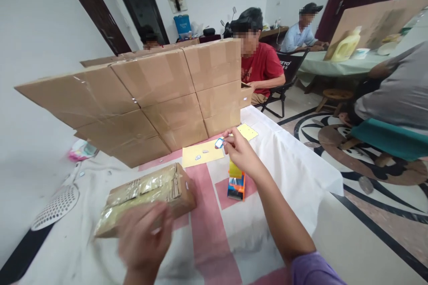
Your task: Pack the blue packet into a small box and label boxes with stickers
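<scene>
1. The right hand (pixel 241 151) reaches far across the table, fingertips pinching a small white-and-blue piece (pixel 219 143) just above the yellow sheet (pixel 202 153).
2. The left hand (pixel 145 236) is blurred near the open carton of packets (pixel 147 196); its grip cannot be told.
3. An orange dispenser (pixel 236 182) stands under the right wrist.

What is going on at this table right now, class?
A person sits at a cloth-covered table behind a wall of cardboard boxes. Their right hand pinches a small blue-and-white piece at the edge of a yellow sheet where a few similar pieces lie. Their left hand, blurred, is by an open carton of packets. An orange and yellow object stands below the right hand. Other people sit at tables beyond.
</scene>
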A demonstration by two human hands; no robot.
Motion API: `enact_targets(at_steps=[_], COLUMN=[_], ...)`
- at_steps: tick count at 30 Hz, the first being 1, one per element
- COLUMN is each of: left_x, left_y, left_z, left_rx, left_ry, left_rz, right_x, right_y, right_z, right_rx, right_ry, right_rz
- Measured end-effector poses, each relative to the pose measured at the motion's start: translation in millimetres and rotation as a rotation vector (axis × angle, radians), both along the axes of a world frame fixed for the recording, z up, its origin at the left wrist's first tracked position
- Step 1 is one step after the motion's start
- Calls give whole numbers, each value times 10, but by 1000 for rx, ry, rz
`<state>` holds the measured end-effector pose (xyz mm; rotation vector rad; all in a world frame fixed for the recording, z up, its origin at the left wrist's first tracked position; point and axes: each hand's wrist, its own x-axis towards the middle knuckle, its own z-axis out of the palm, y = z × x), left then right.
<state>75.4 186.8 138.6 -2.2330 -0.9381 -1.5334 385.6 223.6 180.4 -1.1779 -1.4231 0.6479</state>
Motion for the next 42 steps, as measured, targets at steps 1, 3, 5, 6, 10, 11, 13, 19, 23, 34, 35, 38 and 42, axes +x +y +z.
enact_targets(at_steps=[1,3,5,6,10,11,13,19,23,34,35,38,42], left_x=[285,785,1115,1213,1330,1335,1349,1425,1431,1318,1307,1271,1245], left_y=[39,170,316,378,494,499,497,495,499,544,535,501,472], left_z=[158,393,498,506,385,345,278,170,111,-26,-31,-56,-119], left_rx=[53,75,42,19,-51,-73,-122,-96,-140,-287,-327,-475,-651], left_ry=[90,159,181,183,169,151,107,63,39,-74,-104,-211,-364], left_rz=[-61,-64,-46,-42,-86,-102,-129,-130,-144,-195,-192,-136,-40], right_x=[-92,-223,-275,-274,-181,-158,-128,-83,-29,-148,-164,-201,-203], right_y=[-88,-229,-322,-351,-387,-383,-368,-318,-291,-187,-178,-154,-144], right_z=[84,199,238,233,149,130,99,12,-49,-109,-120,-150,-152], right_rx=[-5,-32,-60,-71,-95,-98,-108,-195,-243,-149,-136,-129,-125], right_ry=[-15,-33,-17,-1,52,59,85,230,252,-114,-145,-192,-215], right_rz=[23,65,97,105,116,120,124,151,214,196,198,192,128])
